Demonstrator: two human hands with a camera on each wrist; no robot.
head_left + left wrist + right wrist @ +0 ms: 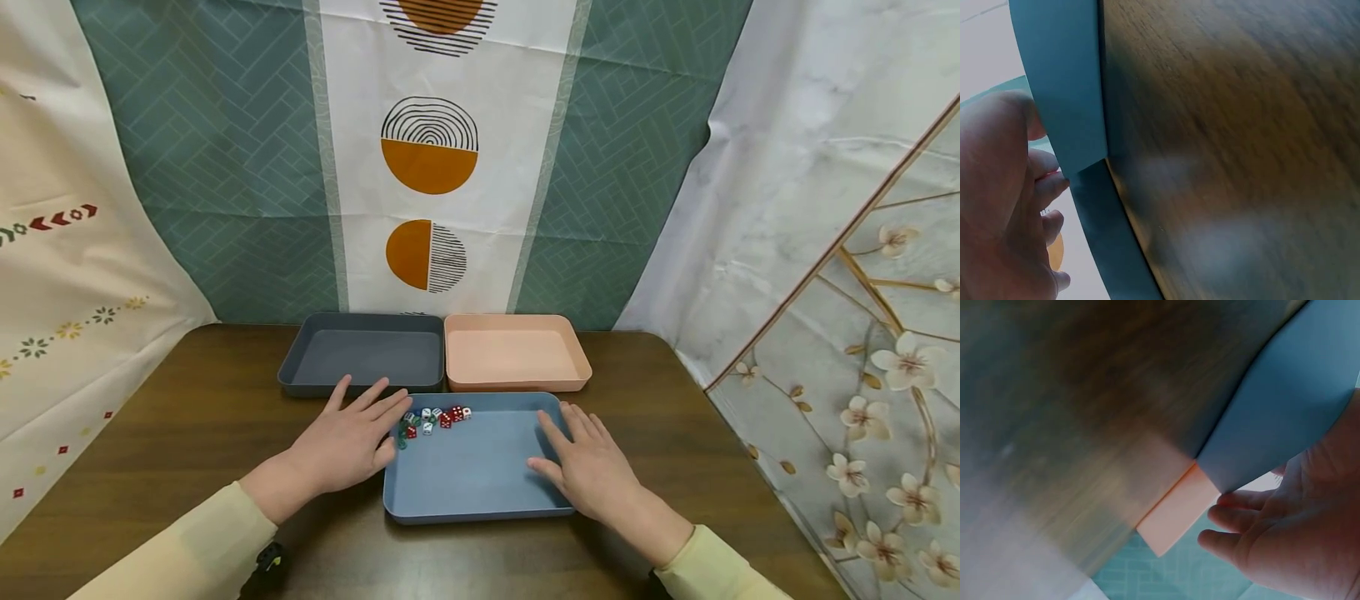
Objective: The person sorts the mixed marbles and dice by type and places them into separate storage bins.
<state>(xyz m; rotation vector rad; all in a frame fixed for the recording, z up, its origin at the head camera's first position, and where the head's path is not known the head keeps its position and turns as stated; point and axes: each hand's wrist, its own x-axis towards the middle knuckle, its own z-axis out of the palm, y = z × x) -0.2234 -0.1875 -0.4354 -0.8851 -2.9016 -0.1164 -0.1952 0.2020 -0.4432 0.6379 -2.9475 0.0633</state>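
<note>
A blue tray lies on the table between both hands. Small dice, red, white and green, are gathered in its back left corner. My left hand is at the tray's left side, fingers spread and straight, fingertips over the rim near the dice. On the opposite side, my right hand reaches over the right rim with extended fingers and its thumb above the tray floor. Both wrist views show the tray's outer wall beside the hand, and neither hand holds a die.
Behind the blue tray stand a dark grey tray on the left and a peach tray on the right, side by side. The brown wooden table is bordered by a patterned cloth at the back and hanging fabric at both sides.
</note>
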